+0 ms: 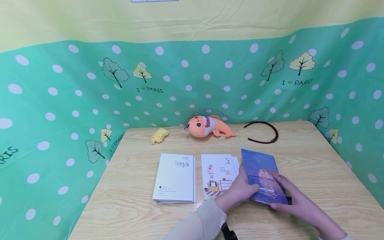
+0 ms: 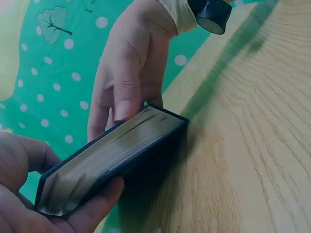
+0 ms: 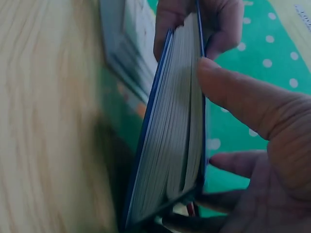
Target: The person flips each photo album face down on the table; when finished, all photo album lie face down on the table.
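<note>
A blue photo album (image 1: 259, 165) lies tilted on the wooden table (image 1: 315, 160), right of centre. My left hand (image 1: 240, 191) grips its left edge. My right hand (image 1: 289, 195) lies over the cover's near right part. In the left wrist view the album (image 2: 112, 155) rests on one edge with its page block showing, my left hand (image 2: 19, 194) cupping the lower end and my right hand (image 2: 126, 63) pressing a finger on the upper cover. In the right wrist view my right thumb (image 3: 218, 82) pushes against the album's (image 3: 170, 145) page edges while my left hand (image 3: 214, 19) holds the far end.
Two white booklets (image 1: 175, 178) (image 1: 217, 175) lie side by side left of the album. An orange plush fish (image 1: 208, 126), a yellow yarn tuft (image 1: 160, 135) and a black headband (image 1: 264, 132) sit along the back edge. Green dotted cloth (image 1: 60, 110) walls the table.
</note>
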A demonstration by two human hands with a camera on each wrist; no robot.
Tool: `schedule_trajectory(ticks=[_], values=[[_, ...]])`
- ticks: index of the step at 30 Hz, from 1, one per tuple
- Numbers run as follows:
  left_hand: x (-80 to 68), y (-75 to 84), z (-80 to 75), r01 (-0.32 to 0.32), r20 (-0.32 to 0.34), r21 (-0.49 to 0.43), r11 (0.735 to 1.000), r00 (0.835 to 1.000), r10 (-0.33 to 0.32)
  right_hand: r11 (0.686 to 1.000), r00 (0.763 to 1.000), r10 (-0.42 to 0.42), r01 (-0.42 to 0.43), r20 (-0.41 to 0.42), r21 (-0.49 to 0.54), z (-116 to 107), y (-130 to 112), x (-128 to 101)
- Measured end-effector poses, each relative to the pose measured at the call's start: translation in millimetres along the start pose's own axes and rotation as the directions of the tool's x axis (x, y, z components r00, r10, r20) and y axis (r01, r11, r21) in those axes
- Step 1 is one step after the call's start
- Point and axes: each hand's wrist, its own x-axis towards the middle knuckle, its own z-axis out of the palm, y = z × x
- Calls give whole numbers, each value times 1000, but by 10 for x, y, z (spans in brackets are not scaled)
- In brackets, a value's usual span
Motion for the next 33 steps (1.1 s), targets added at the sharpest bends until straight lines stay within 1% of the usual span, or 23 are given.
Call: schedule_trajectory(ticks=[3,6,9,12,16,18,20,22,24,26,29,33], values=[[-4,-22,2,22,-21,124,992,1000,-19,998,999,-42,42,-3,-36,11,63,-25],[-10,-46,8,43,-33,272,961,999,-36,994,999,-39,36,-22,-98,13,108,-34],[-17,-63,24,34,-29,347,937,999,-26,986,999,-20,12,-47,-167,2,136,-33],[-19,-77,45,23,-23,377,926,1000,-15,979,999,3,-14,-52,-201,-22,161,-27],[-22,-100,73,37,-4,395,918,999,-38,972,998,46,-57,-52,-229,-58,200,-20],[-25,-118,93,45,9,416,908,998,-54,968,996,67,-78,-55,-238,-73,222,-21],[-21,-139,112,21,29,453,891,999,-38,966,996,72,-85,-61,-244,-86,249,-25],[-14,-151,136,1,49,509,861,998,-30,964,995,74,-88,-65,-249,-104,273,-24],[-8,-157,161,-12,62,571,821,998,-28,961,995,76,-92,-68,-261,-123,290,-20],[-2,-161,188,-17,67,643,766,997,-35,956,994,87,-103,-69,-275,-140,305,-16],[-8,-166,230,-19,59,725,688,998,-35,945,991,112,-127,-68,-302,-154,312,-14],[-28,-153,270,-39,53,808,588,999,-6,931,988,137,-152,-68,-331,-162,313,3]])
